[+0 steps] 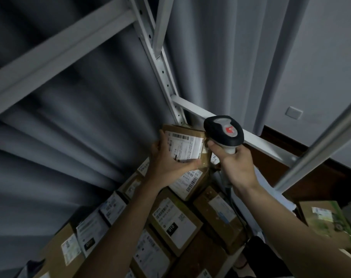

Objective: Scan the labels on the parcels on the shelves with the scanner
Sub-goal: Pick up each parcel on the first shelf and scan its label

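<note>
Your left hand [164, 157] holds a small parcel [185, 144] up above the shelf [260, 141], fingers [194, 163] pinching its edges, its white label [183, 146] facing you. Your right hand [237, 165] has its fingers wrapped tight around the scanner [223, 133] handle, the head just beside the parcel. More parcels [174, 223] lie packed on the shelf below.

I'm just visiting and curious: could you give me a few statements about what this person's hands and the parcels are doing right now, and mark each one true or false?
1. The right hand grips the scanner. True.
2. The left hand is empty. False: it holds a small parcel, lifted above the others.
3. That parcel's white label faces the camera. True.
4. The scanner lies on the shelf. False: it is held up beside the parcel.
5. More labelled boxes sit below the hands. True.
</note>
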